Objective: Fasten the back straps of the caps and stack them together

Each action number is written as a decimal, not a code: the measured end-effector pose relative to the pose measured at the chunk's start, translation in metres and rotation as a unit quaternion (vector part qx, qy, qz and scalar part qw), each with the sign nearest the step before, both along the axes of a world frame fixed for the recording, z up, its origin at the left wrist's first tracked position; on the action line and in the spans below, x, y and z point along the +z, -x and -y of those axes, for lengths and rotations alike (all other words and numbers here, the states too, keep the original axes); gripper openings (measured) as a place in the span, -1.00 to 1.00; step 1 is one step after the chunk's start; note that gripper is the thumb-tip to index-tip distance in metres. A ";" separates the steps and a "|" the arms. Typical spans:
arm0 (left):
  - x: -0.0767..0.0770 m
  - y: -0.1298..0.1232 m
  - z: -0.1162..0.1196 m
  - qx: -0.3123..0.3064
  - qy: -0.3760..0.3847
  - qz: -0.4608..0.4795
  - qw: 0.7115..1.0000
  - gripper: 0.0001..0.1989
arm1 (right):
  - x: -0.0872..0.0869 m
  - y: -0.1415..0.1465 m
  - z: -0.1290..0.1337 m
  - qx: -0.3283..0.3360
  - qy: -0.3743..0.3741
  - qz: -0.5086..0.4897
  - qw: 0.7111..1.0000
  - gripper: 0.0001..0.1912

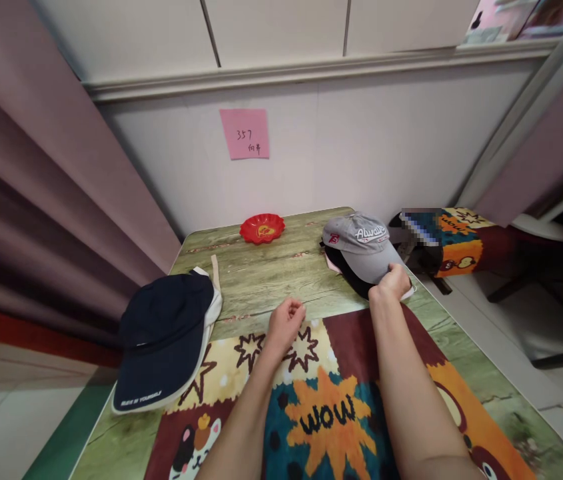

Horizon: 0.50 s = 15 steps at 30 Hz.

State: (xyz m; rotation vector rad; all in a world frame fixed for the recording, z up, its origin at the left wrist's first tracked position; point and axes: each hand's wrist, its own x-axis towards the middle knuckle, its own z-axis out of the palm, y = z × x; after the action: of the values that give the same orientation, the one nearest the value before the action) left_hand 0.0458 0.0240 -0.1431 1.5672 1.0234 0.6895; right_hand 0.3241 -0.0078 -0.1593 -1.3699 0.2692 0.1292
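My right hand [390, 283] grips the brim of a grey baseball cap [358, 233] with white lettering, at the table's right edge. Beneath that cap lies a black cap [346, 270], mostly covered, with a bit of something pale pink beside it. My left hand [286, 321] hovers or rests near the middle of the table with its fingers curled in, apart from both cap piles; whether anything is inside the fingers is hidden. On the left, a navy cap [161, 333] sits on top of a white one [215, 303], whose pale strap sticks up.
A red scalloped dish [262, 229] stands at the back of the wood-patterned table [241, 270]. A colourful cloth mat [334, 427] covers the near part. Behind is a wall with a pink note [245, 134]. Curtains hang at the left, and a patterned stool [456, 240] is off to the right.
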 end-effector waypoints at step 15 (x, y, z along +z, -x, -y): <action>-0.019 0.003 0.009 0.010 -0.162 -0.053 0.985 -0.79 | 0.030 -0.010 0.043 0.167 0.050 -0.077 0.982 -0.67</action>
State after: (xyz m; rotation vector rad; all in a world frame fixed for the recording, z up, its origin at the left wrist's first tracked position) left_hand 0.0430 0.0153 -0.1624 1.8928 1.0441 0.8259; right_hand 0.3336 -0.0508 -0.1295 -1.5002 0.1752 0.5081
